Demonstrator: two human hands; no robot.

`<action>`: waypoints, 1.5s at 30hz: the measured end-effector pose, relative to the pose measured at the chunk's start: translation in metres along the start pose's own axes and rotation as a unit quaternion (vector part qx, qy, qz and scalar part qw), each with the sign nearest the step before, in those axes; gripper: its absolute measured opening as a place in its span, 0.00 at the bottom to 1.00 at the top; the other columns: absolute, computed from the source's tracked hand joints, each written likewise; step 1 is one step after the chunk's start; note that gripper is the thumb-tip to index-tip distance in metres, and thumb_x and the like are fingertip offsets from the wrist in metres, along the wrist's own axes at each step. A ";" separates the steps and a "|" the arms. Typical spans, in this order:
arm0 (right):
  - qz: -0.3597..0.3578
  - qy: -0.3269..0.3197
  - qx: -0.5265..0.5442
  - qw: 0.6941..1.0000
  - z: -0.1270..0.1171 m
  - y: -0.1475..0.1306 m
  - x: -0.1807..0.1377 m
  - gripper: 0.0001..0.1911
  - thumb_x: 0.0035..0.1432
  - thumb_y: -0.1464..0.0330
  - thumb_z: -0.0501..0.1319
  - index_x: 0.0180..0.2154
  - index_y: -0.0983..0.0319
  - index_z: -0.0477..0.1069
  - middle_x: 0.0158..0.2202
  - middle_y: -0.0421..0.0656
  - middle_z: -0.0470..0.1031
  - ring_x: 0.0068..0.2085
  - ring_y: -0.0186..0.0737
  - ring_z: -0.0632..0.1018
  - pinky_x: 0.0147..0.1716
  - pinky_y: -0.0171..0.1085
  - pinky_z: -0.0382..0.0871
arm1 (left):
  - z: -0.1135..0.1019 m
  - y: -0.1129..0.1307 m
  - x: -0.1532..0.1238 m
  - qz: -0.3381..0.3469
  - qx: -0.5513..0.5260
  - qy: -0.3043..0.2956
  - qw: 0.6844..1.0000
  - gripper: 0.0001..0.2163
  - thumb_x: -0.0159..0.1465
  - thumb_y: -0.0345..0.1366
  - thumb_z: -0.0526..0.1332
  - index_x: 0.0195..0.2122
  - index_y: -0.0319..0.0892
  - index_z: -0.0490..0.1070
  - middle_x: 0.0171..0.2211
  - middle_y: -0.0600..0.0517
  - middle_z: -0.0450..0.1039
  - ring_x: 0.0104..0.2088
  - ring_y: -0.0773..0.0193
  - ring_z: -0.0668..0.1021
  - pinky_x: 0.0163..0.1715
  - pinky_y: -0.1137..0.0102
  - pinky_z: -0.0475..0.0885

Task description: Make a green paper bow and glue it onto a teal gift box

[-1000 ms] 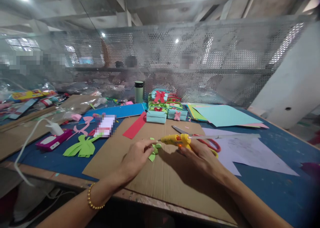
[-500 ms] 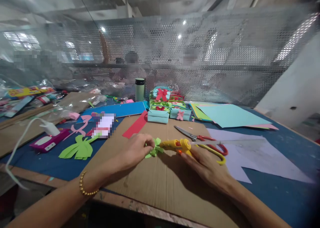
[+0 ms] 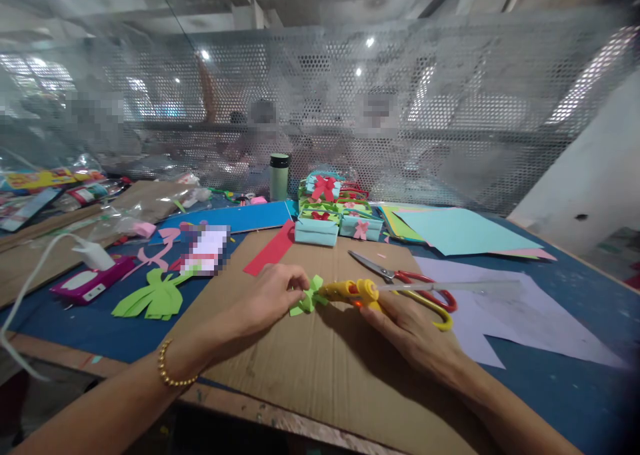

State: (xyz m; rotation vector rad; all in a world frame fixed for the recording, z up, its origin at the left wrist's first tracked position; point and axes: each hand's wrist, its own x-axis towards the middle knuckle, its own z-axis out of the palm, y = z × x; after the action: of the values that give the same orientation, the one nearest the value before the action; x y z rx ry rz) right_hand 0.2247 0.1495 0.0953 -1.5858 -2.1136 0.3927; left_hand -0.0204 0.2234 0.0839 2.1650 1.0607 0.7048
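Note:
My left hand [image 3: 270,296] pinches a small green paper bow [image 3: 309,296] just above a sheet of brown cardboard [image 3: 320,368]. My right hand [image 3: 406,327] grips a yellow glue gun [image 3: 353,290], and its nozzle points left and touches the bow. A clear glue stick [image 3: 450,285] juts from the back of the gun to the right. A gold bead bracelet is on my left wrist.
Red-handled scissors [image 3: 405,283] lie just behind the gun. Small paper gift boxes [image 3: 333,218] with bows, a red strip [image 3: 270,248], a green tumbler [image 3: 279,177], coloured paper sheets [image 3: 460,232], green leaf cut-outs [image 3: 150,298], a plugged-in pink device [image 3: 90,283]. People sit behind a mesh screen [image 3: 350,108].
My left hand lifted the green bow from the cardboard and pinched it. The glue gun's nozzle closed in on it. Over the last half second almost nothing moved.

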 end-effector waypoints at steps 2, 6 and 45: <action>-0.007 0.000 0.003 1.000 0.000 0.002 0.000 0.22 0.67 0.53 0.48 0.28 0.59 0.66 0.27 0.42 0.75 0.28 0.42 0.73 0.27 0.37 0.65 | 0.001 -0.003 0.001 0.001 -0.008 -0.003 1.000 0.05 0.57 0.29 0.58 0.30 0.41 0.74 0.30 0.52 0.74 0.32 0.64 0.74 0.30 0.71 0.64; -0.019 -0.003 0.012 1.000 0.001 0.003 0.000 0.22 0.68 0.54 0.48 0.30 0.59 0.69 0.28 0.42 0.76 0.29 0.42 0.74 0.28 0.38 0.66 | 0.000 -0.006 0.006 -0.010 -0.019 -0.008 1.000 0.05 0.57 0.30 0.58 0.30 0.41 0.74 0.30 0.51 0.75 0.31 0.64 0.73 0.28 0.71 0.64; 0.007 0.017 -0.006 1.000 0.000 0.025 -0.005 0.22 0.68 0.51 0.49 0.33 0.58 0.70 0.31 0.42 0.76 0.32 0.44 0.76 0.30 0.38 0.66 | 0.021 -0.010 0.022 0.022 0.079 0.007 0.997 0.07 0.58 0.28 0.59 0.35 0.42 0.73 0.31 0.52 0.75 0.31 0.64 0.74 0.27 0.72 0.62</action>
State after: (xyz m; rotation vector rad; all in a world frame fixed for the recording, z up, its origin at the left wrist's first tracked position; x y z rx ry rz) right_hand 0.2457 0.1519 0.0819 -1.6031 -2.0843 0.3544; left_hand 0.0009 0.2408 0.0667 2.3268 1.1112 0.6773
